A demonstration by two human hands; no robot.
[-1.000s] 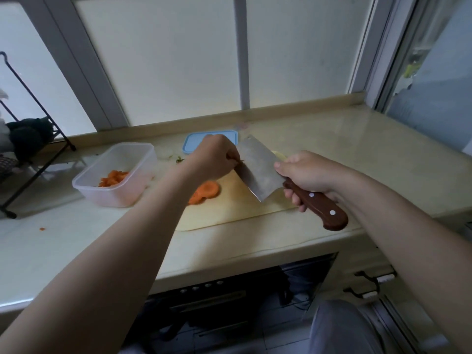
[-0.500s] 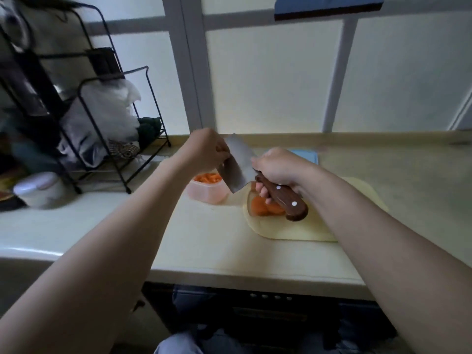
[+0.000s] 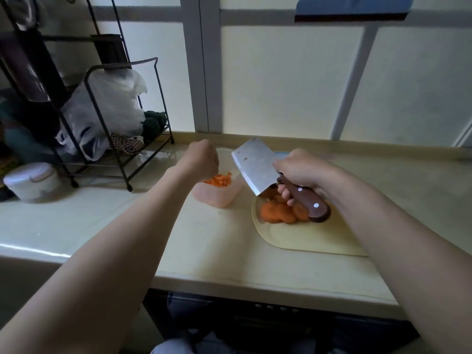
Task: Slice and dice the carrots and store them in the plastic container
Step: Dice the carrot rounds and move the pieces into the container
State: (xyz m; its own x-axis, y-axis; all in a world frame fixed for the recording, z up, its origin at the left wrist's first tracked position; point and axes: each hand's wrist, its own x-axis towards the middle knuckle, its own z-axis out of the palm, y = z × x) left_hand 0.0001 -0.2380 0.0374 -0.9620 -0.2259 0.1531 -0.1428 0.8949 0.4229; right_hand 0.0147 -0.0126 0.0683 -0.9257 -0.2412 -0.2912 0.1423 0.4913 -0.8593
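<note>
A clear plastic container (image 3: 217, 198) with diced carrot (image 3: 220, 180) inside stands on the counter, just left of the pale cutting board (image 3: 309, 238). A pile of carrot slices (image 3: 277, 212) lies on the board's left end. My right hand (image 3: 302, 171) grips the brown wooden handle of a cleaver (image 3: 255, 163), whose blade is tilted up in the air between the container and the slices. My left hand (image 3: 201, 159) hovers over the container's back left with its fingers curled downward. Its fingertips are hidden, so I cannot tell whether it holds anything.
A black wire rack (image 3: 120, 80) with plastic bags and cloths stands at the back left, and a white lidded pot (image 3: 30, 180) sits beside it. A sliver of a blue lid (image 3: 281, 155) shows behind the cleaver. Frosted window panes rise behind the counter. The counter's front edge runs below the board.
My left hand left the cleaver's blade and moved left, over the container. My right hand lifted the cleaver slightly. The view swung left since one second ago.
</note>
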